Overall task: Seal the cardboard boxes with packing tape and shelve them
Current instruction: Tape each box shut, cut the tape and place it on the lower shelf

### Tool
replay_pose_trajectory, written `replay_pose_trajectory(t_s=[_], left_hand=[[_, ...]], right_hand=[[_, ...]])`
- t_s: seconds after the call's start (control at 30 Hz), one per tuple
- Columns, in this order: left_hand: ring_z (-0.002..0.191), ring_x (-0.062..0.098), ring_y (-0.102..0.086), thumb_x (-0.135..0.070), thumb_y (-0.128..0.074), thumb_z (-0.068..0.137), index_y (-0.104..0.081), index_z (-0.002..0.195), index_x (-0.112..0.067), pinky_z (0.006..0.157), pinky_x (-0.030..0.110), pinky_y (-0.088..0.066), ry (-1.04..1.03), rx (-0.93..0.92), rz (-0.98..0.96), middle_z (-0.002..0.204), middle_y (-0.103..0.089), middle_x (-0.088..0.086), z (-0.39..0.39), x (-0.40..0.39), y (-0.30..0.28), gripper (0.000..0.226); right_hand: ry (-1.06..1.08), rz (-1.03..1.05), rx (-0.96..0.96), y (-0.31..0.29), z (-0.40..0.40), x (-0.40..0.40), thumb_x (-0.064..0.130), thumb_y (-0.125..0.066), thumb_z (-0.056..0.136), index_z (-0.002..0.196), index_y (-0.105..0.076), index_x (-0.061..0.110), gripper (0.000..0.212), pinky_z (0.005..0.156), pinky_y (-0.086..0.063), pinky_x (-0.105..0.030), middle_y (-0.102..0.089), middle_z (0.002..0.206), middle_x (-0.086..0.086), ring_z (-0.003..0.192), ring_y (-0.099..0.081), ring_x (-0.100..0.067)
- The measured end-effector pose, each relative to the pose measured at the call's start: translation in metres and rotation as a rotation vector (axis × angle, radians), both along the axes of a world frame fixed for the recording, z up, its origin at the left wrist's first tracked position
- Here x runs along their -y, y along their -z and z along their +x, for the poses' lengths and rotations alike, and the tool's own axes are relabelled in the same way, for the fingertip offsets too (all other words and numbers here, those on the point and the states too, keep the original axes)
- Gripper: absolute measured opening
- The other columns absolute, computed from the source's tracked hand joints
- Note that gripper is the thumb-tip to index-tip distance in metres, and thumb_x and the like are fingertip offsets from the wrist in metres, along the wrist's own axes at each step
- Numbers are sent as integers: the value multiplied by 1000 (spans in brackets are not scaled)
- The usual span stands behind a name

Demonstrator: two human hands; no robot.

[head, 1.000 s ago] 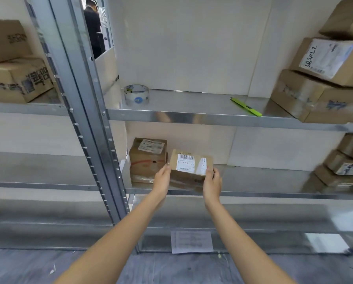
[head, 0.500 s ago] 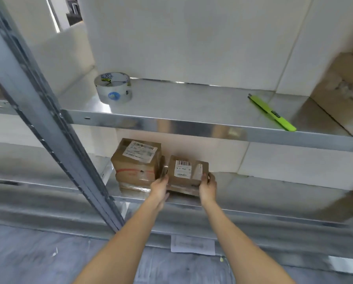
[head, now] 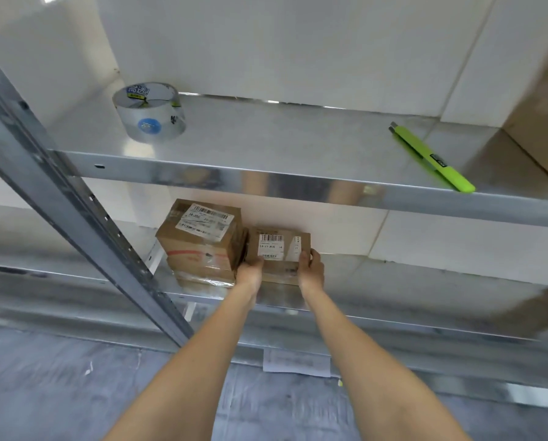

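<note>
Both your arms reach forward to the lower shelf [head: 393,281] of the galvanised metal rack. Your left hand [head: 249,272] grasps the near-left corner of the small cardboard box [head: 290,249], fingers curled over its front edge. Your right hand [head: 311,269] grasps the near-right corner, thumb lying on the top face, fingers wrapped round the side.

The small cardboard box sits on the lower shelf, white barcode label [head: 271,246] facing up, its left side right against the larger cardboard box [head: 199,240]; whether the two touch, you cannot tell from this angle. The larger cardboard box carries a white shipping label on top and a red stripe on its front, and rests on a flatter package wrapped in clear film [head: 202,276].

Upper shelf [head: 266,144]: roll of clear packing tape [head: 149,111] standing on its flat side at the left, near the back wall. Lime-green utility knife [head: 431,157] lying at the right, its end at the shelf's front lip. Well apart from each other.

Far right edge: blurred brown cardboard, detail not readable. Slotted upright post [head: 75,198] crosses the left of view. A white paper sheet [head: 296,361] hangs on the lowest rail.
</note>
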State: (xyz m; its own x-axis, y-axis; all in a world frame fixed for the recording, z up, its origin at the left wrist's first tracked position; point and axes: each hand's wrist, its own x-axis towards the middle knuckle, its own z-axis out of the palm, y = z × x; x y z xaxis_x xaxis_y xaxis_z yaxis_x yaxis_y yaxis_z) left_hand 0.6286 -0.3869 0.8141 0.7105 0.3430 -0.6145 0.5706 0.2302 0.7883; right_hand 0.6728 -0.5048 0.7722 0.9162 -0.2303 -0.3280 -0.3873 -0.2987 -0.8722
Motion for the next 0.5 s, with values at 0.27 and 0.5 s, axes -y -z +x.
replay_pose_trajectory(t_s=[0.27, 0.5], left_hand=[[136, 34, -40, -39, -35, 105, -31, 150, -12, 110, 41, -37, 275, -156, -102, 154, -34, 10, -17, 11, -41, 52], [69, 20, -67, -36, -30, 107, -47, 134, 0, 45, 20, -50, 876, -194, 290, 109, -68, 14, -36, 1, -85, 47]], right_hand=[[191, 60, 57, -22, -28, 7, 38, -43, 102, 151, -26, 8, 60, 110, -32, -38, -36, 152, -18, 137, -39, -35], [238, -151, 593, -99, -82, 24, 18, -45, 99, 97, -62, 6, 21, 78, -41, -30, -62, 98, -8, 88, -57, -24]])
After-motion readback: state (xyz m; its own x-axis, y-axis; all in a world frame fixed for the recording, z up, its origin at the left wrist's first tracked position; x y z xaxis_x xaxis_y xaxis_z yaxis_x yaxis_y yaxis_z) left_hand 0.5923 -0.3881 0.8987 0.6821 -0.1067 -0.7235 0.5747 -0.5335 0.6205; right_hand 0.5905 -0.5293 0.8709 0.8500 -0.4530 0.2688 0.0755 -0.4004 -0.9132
